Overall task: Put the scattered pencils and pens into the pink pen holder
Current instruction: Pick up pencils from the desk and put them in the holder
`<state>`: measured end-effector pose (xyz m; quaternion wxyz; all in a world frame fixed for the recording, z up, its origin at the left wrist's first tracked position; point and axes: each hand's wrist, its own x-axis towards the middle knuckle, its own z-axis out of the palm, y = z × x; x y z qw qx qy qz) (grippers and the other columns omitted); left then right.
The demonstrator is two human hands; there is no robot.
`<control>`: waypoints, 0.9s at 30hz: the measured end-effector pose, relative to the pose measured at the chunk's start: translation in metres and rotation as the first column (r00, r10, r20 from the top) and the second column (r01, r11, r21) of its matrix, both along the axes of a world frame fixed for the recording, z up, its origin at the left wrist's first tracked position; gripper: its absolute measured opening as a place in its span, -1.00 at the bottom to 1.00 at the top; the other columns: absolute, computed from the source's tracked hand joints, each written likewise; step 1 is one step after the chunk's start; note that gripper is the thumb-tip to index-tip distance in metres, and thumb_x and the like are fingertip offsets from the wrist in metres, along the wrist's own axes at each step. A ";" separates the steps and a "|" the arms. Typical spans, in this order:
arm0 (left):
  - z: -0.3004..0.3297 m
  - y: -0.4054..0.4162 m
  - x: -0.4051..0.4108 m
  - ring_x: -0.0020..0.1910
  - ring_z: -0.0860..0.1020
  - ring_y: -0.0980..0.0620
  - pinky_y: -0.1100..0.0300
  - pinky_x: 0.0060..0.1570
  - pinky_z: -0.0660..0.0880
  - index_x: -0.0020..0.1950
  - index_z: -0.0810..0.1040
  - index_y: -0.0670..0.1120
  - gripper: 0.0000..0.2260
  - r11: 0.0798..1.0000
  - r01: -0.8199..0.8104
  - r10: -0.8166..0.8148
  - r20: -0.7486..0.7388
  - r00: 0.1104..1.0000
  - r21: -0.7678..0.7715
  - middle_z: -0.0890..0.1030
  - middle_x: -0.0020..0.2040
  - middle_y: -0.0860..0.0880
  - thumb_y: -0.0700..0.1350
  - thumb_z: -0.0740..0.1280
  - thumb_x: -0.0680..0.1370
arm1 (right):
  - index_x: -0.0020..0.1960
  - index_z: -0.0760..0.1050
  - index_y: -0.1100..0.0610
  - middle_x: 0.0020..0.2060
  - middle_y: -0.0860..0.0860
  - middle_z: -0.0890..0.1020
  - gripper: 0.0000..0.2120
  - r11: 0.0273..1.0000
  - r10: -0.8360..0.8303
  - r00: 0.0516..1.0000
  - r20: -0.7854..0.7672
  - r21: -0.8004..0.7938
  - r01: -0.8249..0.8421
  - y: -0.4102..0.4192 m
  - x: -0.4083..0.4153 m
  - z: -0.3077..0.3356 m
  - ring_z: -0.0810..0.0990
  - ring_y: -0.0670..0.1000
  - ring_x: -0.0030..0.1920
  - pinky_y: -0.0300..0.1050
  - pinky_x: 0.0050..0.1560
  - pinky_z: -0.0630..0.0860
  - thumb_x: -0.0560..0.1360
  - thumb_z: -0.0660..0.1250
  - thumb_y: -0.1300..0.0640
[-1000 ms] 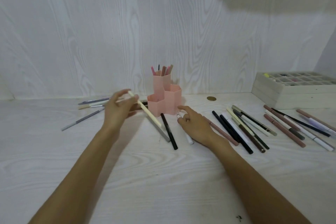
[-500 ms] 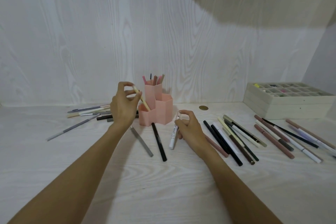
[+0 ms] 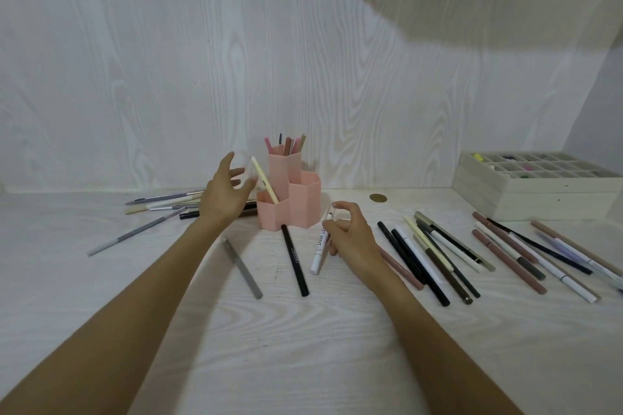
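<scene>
The pink pen holder (image 3: 303,202) stands mid-table with three hexagonal cups; its tall back cup holds several pens. A cream pencil (image 3: 264,183) leans in the low front-left cup. My left hand (image 3: 224,194) hovers just left of it, fingers spread, holding nothing. My right hand (image 3: 350,234) is to the right of the holder's front, fingers closed on a white pen (image 3: 322,246) that slants down to the table. A grey pen (image 3: 242,268) and a black pen (image 3: 295,259) lie in front of the holder.
Several pens lie in a pile at the left (image 3: 161,205) and many more are spread at the right (image 3: 472,253). A cream compartment tray (image 3: 539,192) sits at the back right. A brass grommet (image 3: 377,198) is set in the table. A shelf overhangs the upper right.
My left hand has dropped the cream pencil into the front-left cup and opened. My right hand has lifted one end of the white pen. The view has tilted upward.
</scene>
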<state>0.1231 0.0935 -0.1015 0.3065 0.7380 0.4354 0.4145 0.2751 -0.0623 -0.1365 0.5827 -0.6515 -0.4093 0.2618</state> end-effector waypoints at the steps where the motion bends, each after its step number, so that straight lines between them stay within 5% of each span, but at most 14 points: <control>1: -0.004 -0.004 -0.009 0.19 0.54 -0.05 0.05 0.06 0.46 0.42 0.30 0.00 -0.51 0.999 -0.043 0.043 -0.005 0.999 0.018 0.56 0.25 -0.02 0.03 0.33 0.53 | 0.26 0.31 0.05 -0.33 0.00 0.59 -0.69 1.000 0.002 1.000 -0.006 0.005 -0.002 0.000 0.001 0.000 0.49 -0.25 -0.53 -0.40 -0.47 0.40 0.53 0.23 0.21; 5: -0.023 -0.024 -0.057 -0.01 0.57 -0.04 0.12 -0.15 0.36 -0.04 0.49 0.08 -0.80 0.964 -0.239 0.262 -0.248 0.933 0.116 0.59 -0.09 0.11 0.13 0.36 0.43 | 0.25 0.27 0.04 -0.39 -0.03 0.60 -0.68 0.999 -0.028 1.000 -0.012 0.045 0.029 0.000 0.004 0.000 0.47 -0.17 -0.53 -0.37 -0.49 0.39 0.54 0.23 0.20; 9: -0.029 -0.039 -0.078 0.00 0.56 -0.08 0.12 -0.11 0.34 -0.10 0.53 0.07 -0.62 0.974 -0.218 0.221 -0.481 0.848 0.064 0.60 -0.11 0.05 0.35 0.32 0.36 | 0.24 0.24 0.08 -0.40 0.00 0.61 -0.68 0.994 -0.046 0.998 -0.031 0.093 0.048 -0.004 0.000 0.001 0.47 -0.15 -0.53 -0.34 -0.50 0.40 0.55 0.24 0.22; 13: -0.032 -0.044 -0.080 0.04 0.56 -0.02 0.16 -0.09 0.34 0.04 0.53 0.12 -0.67 0.996 -0.087 0.088 -0.470 0.878 0.025 0.63 -0.08 0.11 0.26 0.37 0.38 | 0.21 0.20 0.01 -0.31 0.03 0.63 -0.67 0.960 -0.129 0.985 0.114 0.264 0.096 -0.011 -0.010 0.025 0.53 -0.19 -0.45 -0.38 -0.43 0.44 0.55 0.27 0.15; 17: -0.035 -0.037 -0.084 -0.03 0.57 0.00 0.18 -0.15 0.33 0.02 0.56 0.12 -0.76 0.998 -0.062 0.067 -0.405 0.912 0.024 0.56 -0.23 0.15 0.18 0.37 0.42 | 0.16 0.21 -0.04 -0.30 -0.02 0.68 -0.63 0.795 -0.356 0.919 0.169 0.572 0.202 -0.006 -0.034 0.059 0.62 -0.13 -0.35 -0.38 -0.29 0.49 0.49 0.36 0.08; 20: -0.039 -0.035 -0.083 -0.03 0.58 -0.02 0.19 -0.17 0.33 -0.01 0.57 0.11 -0.82 0.996 -0.085 0.090 -0.347 0.933 0.031 0.56 -0.26 0.13 0.11 0.36 0.43 | 0.20 0.24 0.02 -0.30 -0.10 0.67 -0.60 0.819 -0.387 0.849 0.360 0.556 0.138 0.012 -0.049 0.074 0.63 -0.15 -0.34 -0.35 -0.24 0.51 0.48 0.38 0.07; 23: -0.041 -0.031 -0.084 0.00 0.57 -0.03 0.19 -0.15 0.33 0.02 0.57 0.11 -0.82 0.996 -0.091 0.090 -0.312 0.946 0.011 0.64 -0.15 0.08 0.08 0.35 0.44 | 0.22 0.25 0.07 -0.28 -0.10 0.67 -0.61 0.911 -0.323 0.696 0.641 0.411 0.044 0.041 -0.057 0.086 0.64 -0.08 -0.32 -0.19 -0.22 0.52 0.51 0.35 0.04; 27: -0.041 -0.028 -0.086 0.04 0.57 -0.04 0.16 -0.08 0.38 0.06 0.56 0.09 -0.79 0.996 -0.083 0.074 -0.305 0.950 -0.018 0.65 -0.04 0.04 0.07 0.35 0.44 | 0.23 0.25 0.13 -0.28 0.00 0.61 -0.66 0.996 -0.090 0.324 0.942 0.091 0.012 0.076 -0.061 0.089 0.56 0.07 -0.31 -0.08 -0.32 0.49 0.54 0.28 0.10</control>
